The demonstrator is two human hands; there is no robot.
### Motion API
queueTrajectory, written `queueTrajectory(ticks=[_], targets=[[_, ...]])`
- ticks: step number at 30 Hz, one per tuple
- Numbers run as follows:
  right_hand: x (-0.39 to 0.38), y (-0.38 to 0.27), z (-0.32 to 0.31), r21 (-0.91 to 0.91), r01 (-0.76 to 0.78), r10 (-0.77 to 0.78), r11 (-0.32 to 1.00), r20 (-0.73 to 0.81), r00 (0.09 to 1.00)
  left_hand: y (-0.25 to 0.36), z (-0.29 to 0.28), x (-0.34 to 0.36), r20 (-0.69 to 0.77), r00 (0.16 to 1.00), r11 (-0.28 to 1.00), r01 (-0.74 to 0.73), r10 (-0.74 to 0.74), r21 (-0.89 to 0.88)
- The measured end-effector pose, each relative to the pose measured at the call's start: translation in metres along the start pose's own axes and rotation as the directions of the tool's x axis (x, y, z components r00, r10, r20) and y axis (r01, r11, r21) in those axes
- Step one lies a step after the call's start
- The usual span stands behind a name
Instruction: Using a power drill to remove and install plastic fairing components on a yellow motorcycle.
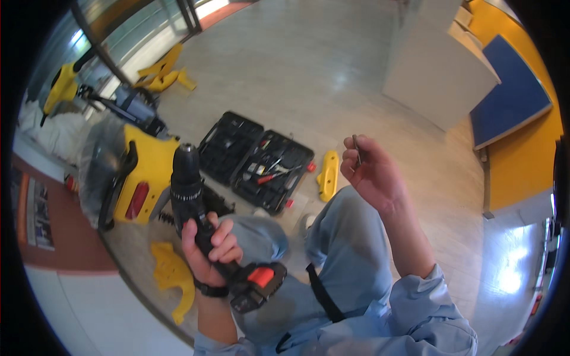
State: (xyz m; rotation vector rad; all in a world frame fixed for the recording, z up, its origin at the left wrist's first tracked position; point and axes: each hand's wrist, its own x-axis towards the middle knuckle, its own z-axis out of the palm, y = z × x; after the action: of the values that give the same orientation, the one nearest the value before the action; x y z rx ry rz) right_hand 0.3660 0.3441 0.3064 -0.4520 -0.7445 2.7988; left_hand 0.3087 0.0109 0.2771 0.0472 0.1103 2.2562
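A black cordless drill (pixel 189 193) with a red-marked battery is gripped by its handle in my left hand (pixel 208 249). Its chuck points up and away from me, and I see no bit sticking out of it. Off to the right, my right hand (pixel 377 175) is raised, pinching a short thin metal bit (pixel 357 149) between thumb and fingers. The bit is apart from the drill. On the floor beyond my knees lies an opened black tool case (pixel 252 160), with a red-handled screwdriver (pixel 273 176) and other small tools inside.
A yellow and black machine (pixel 139 172), partly under clear plastic, stands at the left. Loose yellow panels lie on the floor: one beside the case (pixel 328 175), one near my left forearm (pixel 172 273), several by the door (pixel 163 71). White and blue furniture (pixel 510 89) stands right.
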Motion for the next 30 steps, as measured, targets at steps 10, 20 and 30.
queueTrajectory(ticks=[10,20,30], targets=[[0.119,0.133,-0.124,-0.162,-0.29,0.21,0.943,-0.385,0.899,0.004,-0.056,0.033,-0.238,0.964,0.991,-0.13,0.121,-0.022],[0.176,0.16,-0.128,-0.428,-0.542,0.433,0.723,-0.33,0.839,0.004,-0.058,0.104,-0.521,0.842,0.988,0.153,-0.141,-0.021],[0.123,0.093,-0.085,-0.505,-0.705,0.328,0.499,-0.643,0.692,0.025,0.135,0.101,-0.677,0.66,0.945,0.215,-0.325,-0.244]])
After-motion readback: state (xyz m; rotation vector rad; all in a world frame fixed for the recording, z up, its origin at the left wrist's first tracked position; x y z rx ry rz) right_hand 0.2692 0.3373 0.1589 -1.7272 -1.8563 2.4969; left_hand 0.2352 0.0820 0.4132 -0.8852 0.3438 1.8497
